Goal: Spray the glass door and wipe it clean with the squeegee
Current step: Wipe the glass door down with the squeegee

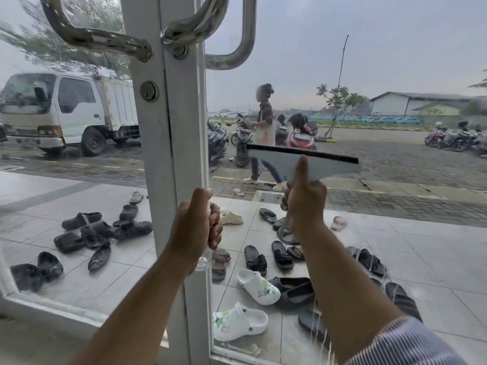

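L hand [196, 227] grips prob. spray bottle [204, 262] by frame [158, 154] edge; R hand [305, 198] grips squeegee [303, 160] on glass [395, 75].

Flat overcast daylight on my feed, all coming from outside through the glass door [382, 75]. Even grey sky, no hard shadows on the porch tiles [434, 259]. Exposure fine, nothing clipped. Chrome handles [95, 38] show bright streaky glare. Left pane is hazy and smeared, so the truck [68, 109] behind it reads soft. Right pane is clearer, with drip runs near its bottom edge. Heavy wide-angle bend: door frame [160, 167] bows, handles stretch. Sharp: squeegee [276, 159], right hand [307, 204], left hand [197, 227]. The clear spray bottle [204, 262] it grips barely reads against the frame.
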`<action>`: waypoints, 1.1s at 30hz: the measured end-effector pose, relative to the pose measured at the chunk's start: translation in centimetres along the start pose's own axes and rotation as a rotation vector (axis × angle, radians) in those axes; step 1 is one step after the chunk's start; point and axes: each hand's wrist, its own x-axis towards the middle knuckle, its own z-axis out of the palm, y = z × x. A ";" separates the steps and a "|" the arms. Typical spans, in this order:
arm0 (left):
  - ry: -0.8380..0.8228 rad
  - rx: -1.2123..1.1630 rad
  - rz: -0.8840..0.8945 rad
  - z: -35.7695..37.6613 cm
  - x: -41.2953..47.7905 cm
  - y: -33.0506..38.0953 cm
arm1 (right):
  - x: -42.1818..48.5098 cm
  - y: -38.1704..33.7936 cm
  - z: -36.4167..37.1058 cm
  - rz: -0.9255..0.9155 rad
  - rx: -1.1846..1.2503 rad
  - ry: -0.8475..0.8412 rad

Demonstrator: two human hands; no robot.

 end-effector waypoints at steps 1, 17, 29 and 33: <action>0.004 -0.002 -0.010 0.0 0.0 -0.2 | 0.8 -0.3 0.6 0.008 -0.005 0.019; -0.042 -0.008 -0.031 3.2 0.6 -0.6 | -2.2 4.3 -7.8 -0.115 -1.261 -0.265; -0.198 -0.062 -0.034 12.4 -0.4 -1.5 | 1.2 -2.4 -23.7 -0.081 -1.780 -0.228; -0.207 -0.042 -0.032 14.2 -0.3 -1.3 | -0.4 -2.6 -22.9 -0.205 -1.754 -0.239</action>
